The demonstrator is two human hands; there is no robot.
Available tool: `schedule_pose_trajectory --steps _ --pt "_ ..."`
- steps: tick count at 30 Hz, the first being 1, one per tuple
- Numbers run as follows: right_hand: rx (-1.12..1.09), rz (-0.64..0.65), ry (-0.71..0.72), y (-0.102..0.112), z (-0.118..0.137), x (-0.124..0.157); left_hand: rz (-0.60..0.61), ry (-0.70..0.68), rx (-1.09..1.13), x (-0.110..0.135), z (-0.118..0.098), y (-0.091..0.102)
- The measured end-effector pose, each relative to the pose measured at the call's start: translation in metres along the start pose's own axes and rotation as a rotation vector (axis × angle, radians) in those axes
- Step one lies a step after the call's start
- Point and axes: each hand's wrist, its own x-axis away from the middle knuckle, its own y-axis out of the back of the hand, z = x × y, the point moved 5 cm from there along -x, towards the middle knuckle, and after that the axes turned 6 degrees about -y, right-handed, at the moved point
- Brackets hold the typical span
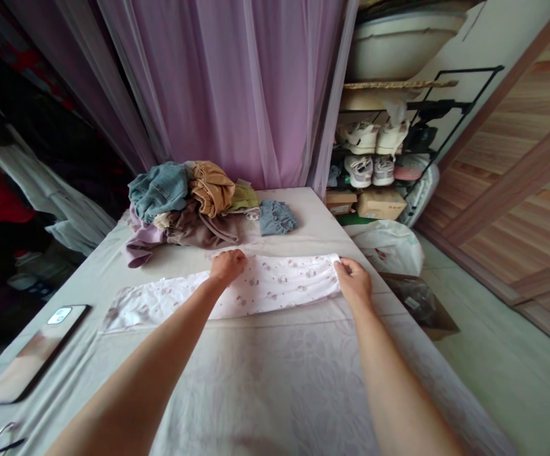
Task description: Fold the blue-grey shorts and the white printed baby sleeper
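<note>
A pair of white printed pants (279,282) lies lengthwise in a long strip across the sheet-covered surface (275,380). My right hand (355,278) pinches the corner of its waistband at the right end. Curled over the upper edge near the middle is my left hand (228,266), closed, with its fingertips hidden against the cloth. The left end of the pants spreads out flat and a little wrinkled. Beyond my hands sit a small folded blue-grey garment (277,217) and a heap of clothes with blue denim (158,190), a tan garment (211,188) and a brown one (199,226).
A phone (35,354) lies face down at the left edge, with glasses (4,440) below it. Purple curtains (222,88) hang behind. To the right stand a shoe rack (439,107), a plastic bag (389,244) and a cardboard box (439,316) on the floor.
</note>
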Motion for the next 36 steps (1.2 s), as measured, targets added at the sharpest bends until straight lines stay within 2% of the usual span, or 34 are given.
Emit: schedule_pose_trajectory --steps 8,13,18,23,27,29,33,36 --pt "0.072 -0.075 0.077 0.002 0.009 0.010 -0.145 0.060 0.001 -0.001 0.001 -0.006" --pt "0.146 -0.105 0.078 0.008 0.012 0.011 -0.098 0.047 -0.066 -0.003 -0.001 -0.006" --pt "0.186 -0.107 0.094 0.008 0.012 0.011 -0.096 -0.043 -0.160 -0.005 0.000 -0.001" --pt "0.250 -0.095 0.119 0.006 0.011 0.012 -0.076 -0.051 -0.099 -0.003 0.010 0.000" --pt "0.272 -0.192 0.297 0.012 0.027 0.020 -0.024 -0.062 -0.056 0.012 0.025 0.001" --pt "0.266 -0.180 0.416 0.008 0.039 0.029 -0.020 -0.061 -0.072 0.022 0.035 0.005" --pt "0.183 -0.020 0.709 -0.019 0.065 0.061 0.011 -0.057 -0.115 0.037 0.048 0.011" --pt "0.178 0.105 0.853 -0.039 0.074 0.083 0.001 -0.034 -0.163 0.038 0.052 0.015"
